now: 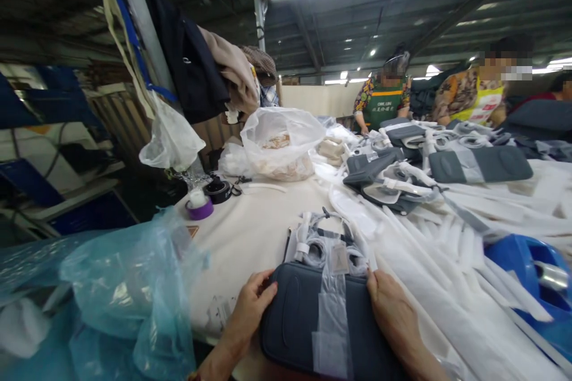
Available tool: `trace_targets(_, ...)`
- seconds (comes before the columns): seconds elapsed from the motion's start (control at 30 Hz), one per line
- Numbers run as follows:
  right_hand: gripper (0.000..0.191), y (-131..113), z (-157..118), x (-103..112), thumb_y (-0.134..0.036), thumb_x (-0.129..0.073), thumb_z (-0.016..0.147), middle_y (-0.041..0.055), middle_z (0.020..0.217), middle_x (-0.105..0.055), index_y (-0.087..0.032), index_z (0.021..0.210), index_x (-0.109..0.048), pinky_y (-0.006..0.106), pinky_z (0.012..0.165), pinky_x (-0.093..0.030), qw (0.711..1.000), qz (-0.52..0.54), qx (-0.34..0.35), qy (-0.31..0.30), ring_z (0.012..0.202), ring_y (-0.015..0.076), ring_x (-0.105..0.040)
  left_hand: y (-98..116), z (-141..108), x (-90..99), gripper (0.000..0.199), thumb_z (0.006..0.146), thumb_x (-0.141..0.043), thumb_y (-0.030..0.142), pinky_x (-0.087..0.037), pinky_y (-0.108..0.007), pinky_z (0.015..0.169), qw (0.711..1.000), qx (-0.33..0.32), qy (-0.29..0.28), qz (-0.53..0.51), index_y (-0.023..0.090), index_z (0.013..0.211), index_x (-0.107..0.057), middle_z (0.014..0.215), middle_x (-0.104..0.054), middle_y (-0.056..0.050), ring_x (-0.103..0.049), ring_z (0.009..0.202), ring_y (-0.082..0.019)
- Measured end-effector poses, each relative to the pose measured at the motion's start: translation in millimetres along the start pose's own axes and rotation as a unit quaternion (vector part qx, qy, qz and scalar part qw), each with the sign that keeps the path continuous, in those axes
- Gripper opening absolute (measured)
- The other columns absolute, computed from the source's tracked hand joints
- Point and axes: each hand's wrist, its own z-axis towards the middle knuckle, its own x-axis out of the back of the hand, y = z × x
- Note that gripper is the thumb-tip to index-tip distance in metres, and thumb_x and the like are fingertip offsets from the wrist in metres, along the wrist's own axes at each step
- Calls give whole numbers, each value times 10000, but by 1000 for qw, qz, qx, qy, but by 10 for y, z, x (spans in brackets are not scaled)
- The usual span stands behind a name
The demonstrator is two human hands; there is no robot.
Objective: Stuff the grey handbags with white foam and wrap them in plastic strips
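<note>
A dark slate-blue bag (295,315) lies in front of me at the table's near edge. A clear plastic band (333,309) runs down its middle, and a tag (339,258) hangs near its top. White-wrapped straps or handles (313,247) are bundled above its upper edge. My left hand (252,303) grips the bag's upper left corner, thumb and fingers closed on it. On the other side, my right hand (388,297) holds the upper right corner, its fingers partly hidden behind the bag.
Several similar bags (482,164) and white foam strips (451,244) cover the right side. A blue tape dispenser (527,274) stands at right. Blue plastic bags (129,286) hang at left, near purple tape (199,208). A clear sack (281,143) sits behind. Co-workers (384,98) stand across the table.
</note>
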Motion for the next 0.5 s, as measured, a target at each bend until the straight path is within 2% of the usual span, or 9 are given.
trace_targets(0.1, 559, 17, -9, -16, -427, -73, 971, 37, 608, -539, -234, 686, -513, 334, 575, -361, 1000, -9, -1, 7, 567, 196, -508, 32, -14, -51, 501, 656, -616, 452, -463, -356, 839, 1000, -5, -24, 18, 137, 1043, -652, 1033, -644, -102, -602, 924, -253)
trace_targets(0.23, 543, 36, -29, -9, -425, -78, 970, 38, 627, -545, -241, 727, -528, 338, 587, -372, 1000, -8, 22, 13, 580, 200, -503, 72, 21, -134, 454, 619, -638, 493, -432, -386, 874, 991, -35, 14, 129, 164, 929, -679, 921, -596, -86, -567, 929, -273)
trace_targets(0.37, 448, 13, -42, 5, -464, -200, 957, 25, 622, -537, -253, 721, -517, 324, 578, -386, 997, 60, -40, 3, 603, 197, -517, 82, 51, -229, 406, 570, -653, 555, -457, -374, 810, 992, -5, 47, 121, 196, 759, -638, 846, -591, -60, -577, 861, -272)
trace_targets(0.5, 481, -46, 30, 81, -545, -216, 925, 33, 606, -548, -255, 639, -472, 346, 588, -413, 983, 125, -133, -28, 601, 213, -540, 44, 116, -248, 436, 534, -692, 568, -488, -336, 655, 997, 62, -5, 53, 200, 740, -585, 699, -634, -22, -610, 721, -251)
